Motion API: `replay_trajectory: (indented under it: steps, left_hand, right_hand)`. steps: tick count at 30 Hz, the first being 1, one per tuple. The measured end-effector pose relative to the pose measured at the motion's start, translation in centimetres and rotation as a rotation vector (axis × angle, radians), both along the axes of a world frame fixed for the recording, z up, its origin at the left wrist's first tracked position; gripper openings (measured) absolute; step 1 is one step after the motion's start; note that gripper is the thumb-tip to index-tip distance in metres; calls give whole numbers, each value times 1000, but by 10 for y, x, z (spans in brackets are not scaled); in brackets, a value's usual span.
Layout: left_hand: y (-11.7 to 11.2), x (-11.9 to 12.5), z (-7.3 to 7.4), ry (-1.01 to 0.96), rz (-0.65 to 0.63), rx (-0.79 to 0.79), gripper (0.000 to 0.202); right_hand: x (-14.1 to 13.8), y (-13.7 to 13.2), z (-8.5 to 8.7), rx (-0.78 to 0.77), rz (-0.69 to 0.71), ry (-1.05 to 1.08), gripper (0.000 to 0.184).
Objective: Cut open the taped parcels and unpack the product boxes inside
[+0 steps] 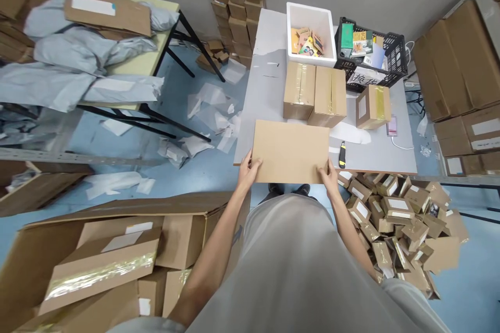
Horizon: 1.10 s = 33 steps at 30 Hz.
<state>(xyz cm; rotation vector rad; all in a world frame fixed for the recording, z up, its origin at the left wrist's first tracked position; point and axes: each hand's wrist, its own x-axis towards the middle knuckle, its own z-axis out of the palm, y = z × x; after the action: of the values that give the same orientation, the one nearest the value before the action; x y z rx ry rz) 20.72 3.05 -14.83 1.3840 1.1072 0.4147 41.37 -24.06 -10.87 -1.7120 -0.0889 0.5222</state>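
Note:
A flat brown cardboard sheet lies on the near edge of the grey table. My left hand grips its near left corner, fingers curled on the edge. My right hand holds its near right corner the same way. Just beyond the sheet stand two taped cardboard boxes side by side, and a third taped box sits further right. A black and yellow utility knife rests on the table beside my right hand.
A white foam bin and a black crate of packets stand at the table's back. A phone lies at right. Small boxes are heaped on the floor at right. Big cartons sit at left.

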Motion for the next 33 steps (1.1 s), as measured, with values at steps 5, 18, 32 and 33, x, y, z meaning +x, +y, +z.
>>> replay_trajectory:
  steps: [5,18,32,33]
  left_hand:
    - [18,20,-18,0,-28,-62,69]
    - [-17,-35,-74,122,177,-284,58]
    - [-12,-17,21,-63,141,249,55]
    - [-11,-15,28,-71,134,285,56]
  right_hand:
    - [25,14,-32,-32,121,27,92]
    - [18,-49,-74,-241,157,134,68]
    - [41,-1,44,-63,169,-296,73]
    - [44,3,54,-75,156,-324,73]
